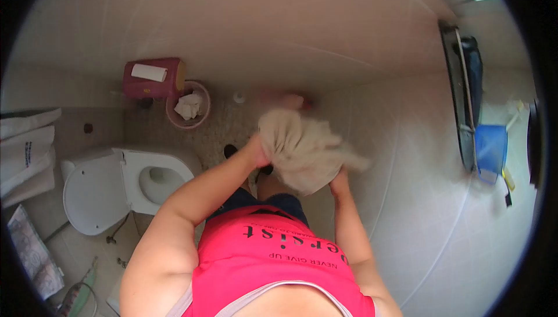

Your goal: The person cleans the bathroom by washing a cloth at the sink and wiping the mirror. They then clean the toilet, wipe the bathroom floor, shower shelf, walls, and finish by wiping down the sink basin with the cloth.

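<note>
Two bare hands grip a bunched beige cloth at the middle of the frame, raised before a person in a bright pink top (273, 259); the left hand (260, 152) is closed on the left edge of the cloth (302, 151); the right hand (338, 182) appears closed on its lower right edge, fingers partly hidden; the fabric is blurred, its loose end trailing right. The step in hand looks to be handling the crumpled cloth in mid-air; the next move seems to call for a firm hold at both edges; an open toilet (138, 172) stands left, a pink bin (207, 105) and a maroon dispenser (133, 88) upper left.
</note>
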Tool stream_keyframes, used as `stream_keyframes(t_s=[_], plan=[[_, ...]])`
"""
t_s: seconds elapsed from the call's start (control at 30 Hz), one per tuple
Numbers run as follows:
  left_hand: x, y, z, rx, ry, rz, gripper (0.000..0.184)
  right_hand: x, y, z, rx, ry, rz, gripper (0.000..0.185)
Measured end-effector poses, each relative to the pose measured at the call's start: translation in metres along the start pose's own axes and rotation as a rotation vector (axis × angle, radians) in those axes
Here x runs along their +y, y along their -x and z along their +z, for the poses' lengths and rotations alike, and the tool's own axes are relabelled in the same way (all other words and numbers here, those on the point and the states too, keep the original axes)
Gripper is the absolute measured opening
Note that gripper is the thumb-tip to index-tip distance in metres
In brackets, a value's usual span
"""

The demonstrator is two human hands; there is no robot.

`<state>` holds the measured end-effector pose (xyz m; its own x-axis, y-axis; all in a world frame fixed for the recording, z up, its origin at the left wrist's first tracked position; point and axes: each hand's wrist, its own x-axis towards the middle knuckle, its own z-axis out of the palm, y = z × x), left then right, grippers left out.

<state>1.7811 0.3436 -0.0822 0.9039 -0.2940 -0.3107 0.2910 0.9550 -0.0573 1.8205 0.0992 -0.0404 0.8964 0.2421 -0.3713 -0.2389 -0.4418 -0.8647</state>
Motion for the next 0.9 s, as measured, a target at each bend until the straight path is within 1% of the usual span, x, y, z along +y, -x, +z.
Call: stream_keyframes(t_s=[0.07,0.1,0.13,0.17,0.2,0.23,0.3,0.33,0.4,0.43,0.47,0.53,0.6,0.63,0.67,0.7,0.73,0.77,0.83,0.9], plan=[[-0.031,0.035,-0.034,0.25,0.148,0.01,0.038,0.129,-0.024,-0.024,-0.049,-0.037,0.136,0.029],[-0.043,0.045,-0.055,0.22,0.187,-0.033,0.038,0.191,-0.035,-0.035,-0.072,-0.053,0.204,0.028],[-0.055,0.051,-0.076,0.19,0.231,-0.075,0.038,0.153,-0.04,-0.019,-0.261,0.217,0.238,0.028],[-0.067,0.056,-0.098,0.233,0.23,-0.044,0.038,0.099,-0.044,0.001,-0.471,0.523,0.213,0.027],[-0.078,0.059,-0.119,0.277,0.231,-0.009,0.038,0.044,-0.047,0.022,-0.674,0.775,0.14,0.026],[-0.085,0.061,-0.135,0.324,0.232,0.025,0.038,0.062,-0.065,0.021,-0.674,0.767,0.166,0.026],[-0.084,0.066,-0.137,0.503,0.254,0.072,0.039,0.102,-0.105,0.021,-0.676,0.752,0.219,0.024],[-0.082,0.068,-0.136,0.592,0.269,0.094,0.039,0.12,-0.129,0.022,-0.673,0.84,0.201,0.025],[-0.094,0.07,-0.156,0.685,0.326,0.152,0.04,0.155,-0.185,0.023,-0.684,1.031,0.157,0.026],[-0.107,0.069,-0.166,0.732,0.358,0.18,0.04,0.167,-0.211,0.024,-0.715,1.184,0.061,0.029],[-0.117,0.069,-0.177,0.791,0.326,0.171,0.041,0.178,-0.233,0.029,-0.736,1.325,-0.03,0.033],[-0.144,0.067,-0.198,0.907,0.259,0.123,0.043,0.18,-0.271,0.047,-0.582,1.501,0.134,0.037],[-0.159,0.054,-0.212,0.963,0.3,0.13,0.043,0.206,-0.329,0.06,-0.66,1.462,0.196,0.04],[-0.173,0.048,-0.223,0.99,0.317,0.123,0.043,0.238,-0.356,0.051,-0.677,1.541,0.072,0.042],[-0.194,0.04,-0.242,0.937,0.374,0.176,0.043,0.27,-0.379,0.043,-0.687,1.614,-0.057,0.043],[-0.22,0.03,-0.267,0.883,0.427,0.226,0.043,0.289,-0.389,0.045,-0.597,1.603,-0.027,0.043],[-0.237,0.045,-0.291,0.808,0.485,0.265,0.043,0.291,-0.378,0.057,-0.486,1.61,0.008,0.043],[-0.242,0.037,-0.299,0.789,0.473,0.215,0.043,0.3,-0.385,0.061,-0.498,1.594,-0.008,0.044],[-0.243,0.027,-0.323,0.756,0.443,0.115,0.043,0.343,-0.397,0.071,-0.476,1.572,0.0,0.045],[-0.285,0.027,-0.38,0.734,0.236,0.145,0.042,0.382,-0.398,0.075,-0.411,1.526,0.009,0.045]])
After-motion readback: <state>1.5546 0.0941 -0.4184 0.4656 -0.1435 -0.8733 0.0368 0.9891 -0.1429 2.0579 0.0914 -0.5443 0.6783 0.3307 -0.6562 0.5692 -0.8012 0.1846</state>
